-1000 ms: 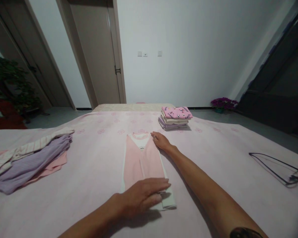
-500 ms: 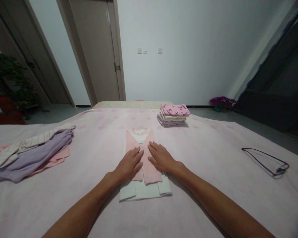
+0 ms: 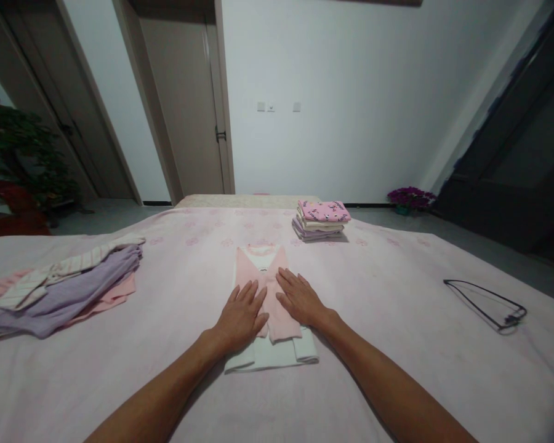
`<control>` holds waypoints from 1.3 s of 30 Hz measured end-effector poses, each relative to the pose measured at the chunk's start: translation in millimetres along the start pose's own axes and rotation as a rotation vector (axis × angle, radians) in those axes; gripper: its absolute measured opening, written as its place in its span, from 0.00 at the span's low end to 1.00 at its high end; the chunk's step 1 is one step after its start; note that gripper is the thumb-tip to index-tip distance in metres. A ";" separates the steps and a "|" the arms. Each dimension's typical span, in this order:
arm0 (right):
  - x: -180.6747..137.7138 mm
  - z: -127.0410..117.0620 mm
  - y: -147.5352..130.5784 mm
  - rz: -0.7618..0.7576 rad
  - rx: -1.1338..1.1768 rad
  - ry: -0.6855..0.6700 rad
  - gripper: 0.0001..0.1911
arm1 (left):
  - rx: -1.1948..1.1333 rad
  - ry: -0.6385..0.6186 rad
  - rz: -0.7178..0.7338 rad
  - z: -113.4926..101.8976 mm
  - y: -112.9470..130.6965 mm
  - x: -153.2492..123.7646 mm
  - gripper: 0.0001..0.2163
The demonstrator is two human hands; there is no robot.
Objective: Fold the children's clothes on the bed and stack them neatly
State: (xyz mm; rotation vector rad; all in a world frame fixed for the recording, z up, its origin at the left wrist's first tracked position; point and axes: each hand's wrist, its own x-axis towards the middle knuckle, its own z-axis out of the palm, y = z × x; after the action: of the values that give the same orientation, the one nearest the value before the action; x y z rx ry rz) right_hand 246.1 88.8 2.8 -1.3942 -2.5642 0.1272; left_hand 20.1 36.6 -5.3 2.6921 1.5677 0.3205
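Observation:
A white shirt point(image 3: 277, 355) with pink sleeves lies in front of me, its sides and sleeves folded in over the middle. Both pink sleeves point(image 3: 284, 329) run down its length side by side. My left hand point(image 3: 244, 315) rests flat on the left sleeve, fingers stretched out and pointing away from me. On the right sleeve lies my right hand point(image 3: 300, 298), also flat, with its fingers angled toward the collar. Neither hand grips the cloth. Parts of the sleeves are hidden beneath the palms.
A stack of folded clothes point(image 3: 321, 220), a pink printed one on top, stands at the far right of the pink cover point(image 3: 189, 381). Loose clothes point(image 3: 83, 289) are heaped at the left. A black wire-like frame point(image 3: 487, 301) lies at the right.
My left hand has shifted slightly on the left sleeve, its fingers spread a little more. My right hand stays nearly in place. The view has tilted up slightly.

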 end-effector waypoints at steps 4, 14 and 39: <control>0.7 2.6 1.4 0.005 0.011 0.014 0.31 | -0.018 -0.006 -0.015 -2.4 1.7 -3.0 0.28; -0.1 0.3 1.7 0.009 0.021 0.025 0.32 | -0.043 -0.032 0.095 -7.3 -3.4 -37.3 0.28; 29.4 -38.4 -35.3 -0.139 0.077 0.105 0.19 | -0.443 0.180 0.370 -33.9 13.3 -41.5 0.12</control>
State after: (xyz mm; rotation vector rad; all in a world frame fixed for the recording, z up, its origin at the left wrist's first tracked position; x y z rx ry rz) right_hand 210.7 93.0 50.9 -1.1599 -2.5308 0.1249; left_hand 5.6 -8.9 22.2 2.6210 0.8705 0.8252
